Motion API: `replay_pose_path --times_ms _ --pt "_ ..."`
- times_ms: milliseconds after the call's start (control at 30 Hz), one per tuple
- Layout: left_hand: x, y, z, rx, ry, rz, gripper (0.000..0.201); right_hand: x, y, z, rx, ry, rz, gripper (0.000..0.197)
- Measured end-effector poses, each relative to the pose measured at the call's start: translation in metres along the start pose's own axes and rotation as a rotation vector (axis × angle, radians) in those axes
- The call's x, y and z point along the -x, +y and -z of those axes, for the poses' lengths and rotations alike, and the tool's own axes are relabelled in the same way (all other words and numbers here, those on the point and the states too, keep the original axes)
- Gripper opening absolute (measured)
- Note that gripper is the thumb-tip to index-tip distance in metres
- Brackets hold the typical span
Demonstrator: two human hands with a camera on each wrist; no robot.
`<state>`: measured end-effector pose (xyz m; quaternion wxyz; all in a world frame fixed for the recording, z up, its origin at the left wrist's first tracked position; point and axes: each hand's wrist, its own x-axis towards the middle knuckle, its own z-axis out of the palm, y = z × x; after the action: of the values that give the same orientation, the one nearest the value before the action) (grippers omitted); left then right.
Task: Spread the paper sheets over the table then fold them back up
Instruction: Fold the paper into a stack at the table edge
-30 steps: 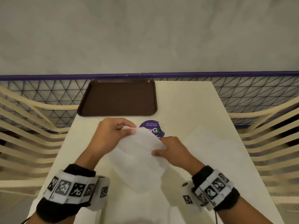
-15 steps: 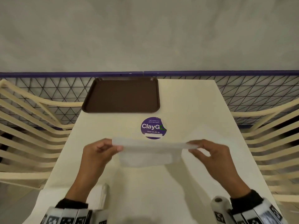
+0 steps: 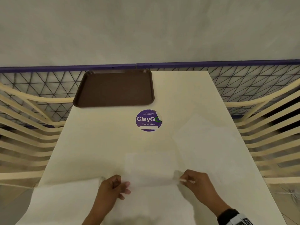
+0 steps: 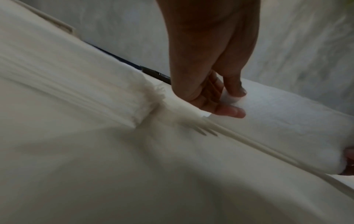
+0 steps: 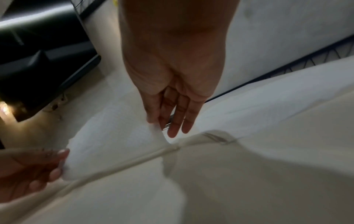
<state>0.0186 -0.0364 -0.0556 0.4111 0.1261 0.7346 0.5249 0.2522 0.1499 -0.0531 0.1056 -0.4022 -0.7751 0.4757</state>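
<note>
In front of me the cream table [image 3: 100, 143] runs away to a wire fence [image 3: 48, 85] topped by a purple rail, with slatted benches [image 3: 24, 127] on both sides. A brown tray [image 3: 114, 88] sits at the far left end of the table, and just nearer than it a round purple sticker [image 3: 148, 120] is stuck near the middle.

Paper is laid in three places. One sheet [image 3: 209, 140] lies flat on the right side. Another sheet [image 3: 68, 200] covers the near left corner and reaches past the table's edge. The paper sheet [image 3: 151, 168] I am working with lies flat at the near middle, between my hands.

My left hand [image 3: 112, 190] pinches the near left corner of that sheet between thumb and fingers [image 4: 234, 89], the other fingers loosely curled. My right hand [image 3: 197, 184] pinches the near right corner with thumb and forefinger; in the right wrist view its remaining fingers [image 5: 180, 118] hang straight and loose above the paper. Both hands are low over the table's near edge.
</note>
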Motion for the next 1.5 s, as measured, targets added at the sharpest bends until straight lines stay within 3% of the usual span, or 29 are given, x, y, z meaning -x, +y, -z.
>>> replay_pose_path --times_ms 133,267,333,367,433,533,633,700,833,933,1000,1067,1100,1233,1333,1433,1500 --pt "-0.019 0.013 -0.002 -0.156 0.093 -0.08 0.018 -0.026 -0.009 -0.004 -0.01 0.069 -0.073 0.04" --pt "-0.024 0.025 -0.017 -0.303 0.355 -0.278 0.023 -0.05 -0.014 -0.012 -0.045 0.075 -0.19 0.027" --pt "-0.016 0.023 -0.031 -0.396 0.266 -0.544 0.021 -0.056 -0.014 -0.015 -0.028 0.075 -0.207 0.027" --pt "-0.012 0.019 -0.036 -0.535 0.151 -0.672 0.015 -0.059 -0.014 -0.017 -0.01 0.071 -0.21 0.027" --pt "-0.006 0.001 -0.043 -0.9 -0.075 -0.805 0.026 -0.062 -0.014 -0.019 0.014 0.064 -0.214 0.029" --pt "-0.012 -0.019 -0.047 -1.271 -0.225 -0.739 0.051 -0.065 -0.013 -0.022 0.039 0.057 -0.213 0.03" --pt "-0.022 -0.029 -0.046 -1.354 -0.285 -0.655 0.064 -0.066 -0.012 -0.022 0.054 0.068 -0.209 0.032" --pt "-0.027 -0.036 -0.045 -1.392 -0.306 -0.635 0.063 -0.065 -0.012 -0.023 0.052 0.065 -0.219 0.032" --pt "-0.037 -0.052 -0.04 -1.432 -0.267 -0.728 0.061 -0.059 -0.017 -0.023 0.133 0.096 -0.177 0.028" --pt "-0.043 -0.06 -0.038 -1.468 -0.2 -0.791 0.062 -0.047 -0.028 -0.037 0.47 0.235 0.117 0.043" --pt "-0.045 -0.06 -0.038 -1.488 -0.191 -0.815 0.062 -0.036 -0.037 -0.057 0.588 0.158 0.336 0.042" --pt "-0.046 -0.058 -0.038 -1.512 -0.209 -0.811 0.062 -0.026 -0.037 -0.081 0.674 -0.106 0.401 0.048" --pt "-0.046 -0.059 -0.038 -1.525 -0.215 -0.808 0.063 -0.021 -0.033 -0.088 0.735 -0.258 0.359 0.056" --pt "-0.039 -0.057 -0.031 -1.599 -0.237 -0.703 0.065 -0.016 -0.008 -0.085 0.912 -0.437 0.215 0.064" --pt "-0.034 -0.06 -0.006 -1.608 -0.194 -0.643 0.064 -0.013 0.003 -0.055 0.895 -0.418 0.154 0.06" --pt "-0.029 -0.07 0.014 -1.614 -0.052 -0.701 0.067 -0.01 0.007 -0.034 0.886 -0.408 0.113 0.061" --pt "-0.026 -0.054 0.015 -1.537 -0.074 -0.657 0.063 -0.01 0.013 -0.031 0.922 -0.418 0.102 0.058"
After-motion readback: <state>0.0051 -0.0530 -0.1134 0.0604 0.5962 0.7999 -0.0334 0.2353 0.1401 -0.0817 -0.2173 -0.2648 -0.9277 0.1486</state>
